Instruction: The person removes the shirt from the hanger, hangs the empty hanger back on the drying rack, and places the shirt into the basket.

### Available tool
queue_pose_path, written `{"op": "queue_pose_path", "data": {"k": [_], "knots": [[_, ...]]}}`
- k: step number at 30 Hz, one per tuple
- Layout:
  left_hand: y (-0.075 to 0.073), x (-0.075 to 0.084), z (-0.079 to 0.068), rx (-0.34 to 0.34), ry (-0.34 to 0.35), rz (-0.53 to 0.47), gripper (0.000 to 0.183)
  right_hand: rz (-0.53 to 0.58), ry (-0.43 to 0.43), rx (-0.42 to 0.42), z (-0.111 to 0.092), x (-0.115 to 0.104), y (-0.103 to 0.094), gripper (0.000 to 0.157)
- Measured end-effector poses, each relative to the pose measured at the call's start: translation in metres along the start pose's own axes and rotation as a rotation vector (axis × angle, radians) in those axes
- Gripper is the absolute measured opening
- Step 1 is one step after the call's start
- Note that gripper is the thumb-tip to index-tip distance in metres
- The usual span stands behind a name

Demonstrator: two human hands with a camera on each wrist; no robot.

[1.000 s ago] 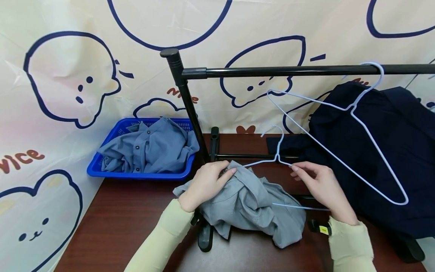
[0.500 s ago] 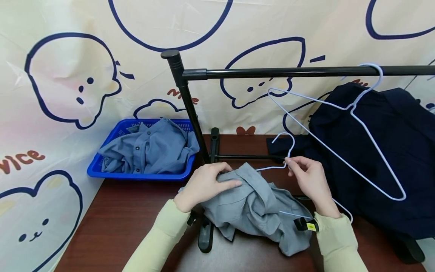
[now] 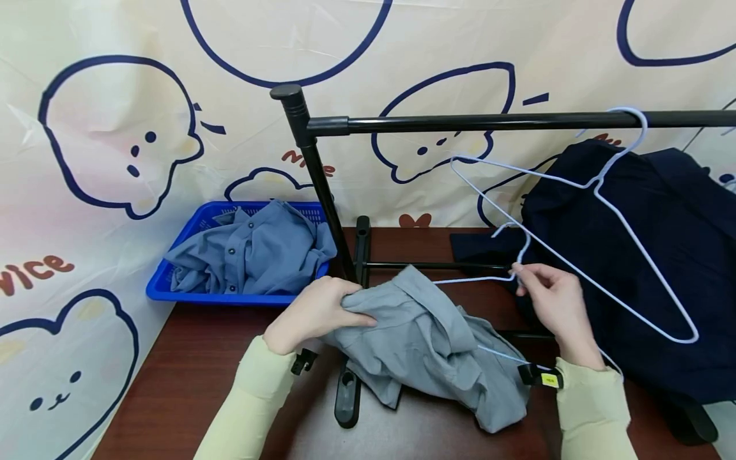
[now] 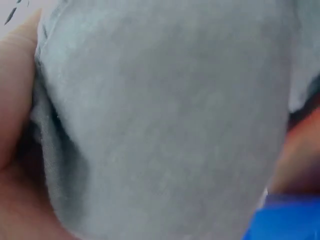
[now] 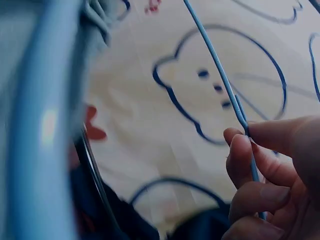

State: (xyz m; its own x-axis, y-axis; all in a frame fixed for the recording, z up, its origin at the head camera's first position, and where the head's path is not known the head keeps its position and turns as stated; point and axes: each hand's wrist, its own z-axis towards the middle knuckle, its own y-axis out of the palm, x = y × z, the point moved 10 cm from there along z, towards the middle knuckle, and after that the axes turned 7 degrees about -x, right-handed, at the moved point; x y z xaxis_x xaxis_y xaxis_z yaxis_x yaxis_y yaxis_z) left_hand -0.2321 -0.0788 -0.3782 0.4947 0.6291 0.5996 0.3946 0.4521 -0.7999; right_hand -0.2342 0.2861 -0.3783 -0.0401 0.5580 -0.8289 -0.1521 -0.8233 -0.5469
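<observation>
My left hand [image 3: 315, 313] grips the left part of a grey shirt [image 3: 414, 338], thumb on top of the cloth. In the left wrist view the shirt [image 4: 170, 115] fills most of the picture, hiding much of the fingers. My right hand [image 3: 554, 310] pinches a pale blue wire hanger [image 3: 468, 280] at the neck, just below its hook. One arm of that hanger runs left into the shirt, where its end is hidden under cloth; the other end sticks out past my right wrist. The right wrist view shows thumb and fingertips meeting on the hanger's wire [image 5: 217, 62].
A black clothes rack [image 3: 460, 122] stands over the dark wooden table [image 3: 201, 370]. From its bar hangs a bare hanger [image 3: 575, 185], close above my right hand. A blue basket [image 3: 230, 298] with a blue buttoned shirt [image 3: 253, 249] sits left; a navy garment [image 3: 650, 255] lies right.
My right hand has shifted its pinch from the hanger's shoulder to its neck and moved right with it. My left hand has moved left and slightly down along the shirt.
</observation>
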Motion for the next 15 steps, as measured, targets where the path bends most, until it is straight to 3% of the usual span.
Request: {"op": "queue_pose_path", "data": {"k": [5, 9, 15], "knots": [[-0.012, -0.012, -0.009, 0.046, -0.038, 0.0, 0.026, 0.025, 0.126, 0.018, -0.003, 0.024, -0.024, 0.05], [-0.018, -0.011, -0.009, 0.105, -0.052, -0.007, 0.028, 0.051, 0.132, 0.024, -0.004, 0.029, -0.03, 0.043], [-0.02, 0.009, -0.005, 0.212, 0.033, 0.023, 0.034, 0.102, 0.143, 0.112, -0.007, 0.036, -0.043, 0.033]]}}
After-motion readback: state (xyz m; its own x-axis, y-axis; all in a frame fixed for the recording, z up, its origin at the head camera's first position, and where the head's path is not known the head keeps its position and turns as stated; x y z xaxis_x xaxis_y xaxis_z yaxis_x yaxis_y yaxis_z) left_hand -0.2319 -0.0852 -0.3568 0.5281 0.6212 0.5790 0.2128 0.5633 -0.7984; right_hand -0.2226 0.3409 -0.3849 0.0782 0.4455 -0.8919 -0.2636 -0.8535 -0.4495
